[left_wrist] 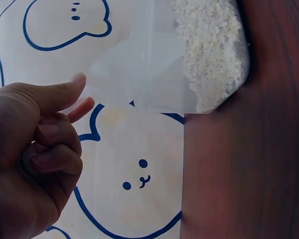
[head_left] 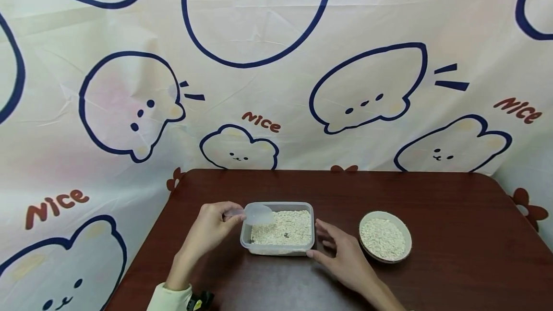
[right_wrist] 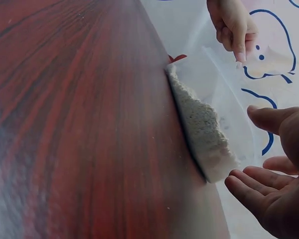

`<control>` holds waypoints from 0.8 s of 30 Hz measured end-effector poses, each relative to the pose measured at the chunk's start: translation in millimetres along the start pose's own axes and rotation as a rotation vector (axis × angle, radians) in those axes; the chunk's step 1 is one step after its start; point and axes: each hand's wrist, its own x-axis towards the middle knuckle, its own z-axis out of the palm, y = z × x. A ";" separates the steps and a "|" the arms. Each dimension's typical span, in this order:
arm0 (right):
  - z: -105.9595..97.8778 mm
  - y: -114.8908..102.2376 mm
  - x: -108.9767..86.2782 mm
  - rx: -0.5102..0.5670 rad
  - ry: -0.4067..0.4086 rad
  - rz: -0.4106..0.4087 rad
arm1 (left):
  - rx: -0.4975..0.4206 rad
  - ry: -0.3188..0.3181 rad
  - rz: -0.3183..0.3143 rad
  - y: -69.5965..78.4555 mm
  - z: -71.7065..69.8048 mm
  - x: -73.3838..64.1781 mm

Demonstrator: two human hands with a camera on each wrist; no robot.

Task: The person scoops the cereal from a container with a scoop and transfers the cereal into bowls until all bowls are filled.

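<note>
Mostly, the danger looks to be spilling. The left hand [head_left: 213,224] pinches the handle end of a clear scoop [head_left: 258,215] between thumb and fingers, and the scoop's head is over the left end of a plastic box [head_left: 278,251] holding pale flakes [head_left: 291,224]. That pinch is at one end only, so a twist of the wrist could roll the scoop and drop whatever lies in it (I cannot tell whether it carries anything) onto the worktop [head_left: 458,234]. Pushing the scoop hard into the flakes or against a wall could also slide or tilt the box, which probably weighs little.

The right hand [head_left: 343,256] is at the box's right end, thumb and fingers spread apart and pinching nothing; whether the fingertips touch the wall is hard to tell. If they merely hover, they give no support against a push from the left. Just beside that hand, on its right, stands a bowl [head_left: 408,246] of similar flakes, filled close to the rim. An outward swing of the wrist or forearm could knock it and scatter them.
</note>
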 end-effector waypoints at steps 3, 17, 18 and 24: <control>2.0 0.9 0.5 0.008 0.003 0.006 | 0.021 -0.019 0.000 0.5 4.0 1.6; 7.9 6.3 3.5 0.090 -0.005 -0.046 | -0.061 -0.092 0.064 0.0 34.8 14.6; 8.1 6.3 3.7 0.092 -0.008 -0.046 | -0.065 -0.095 0.071 1.1 37.1 15.3; 8.3 6.8 3.6 0.077 -0.008 -0.035 | -0.095 -0.110 0.079 10.7 51.4 19.0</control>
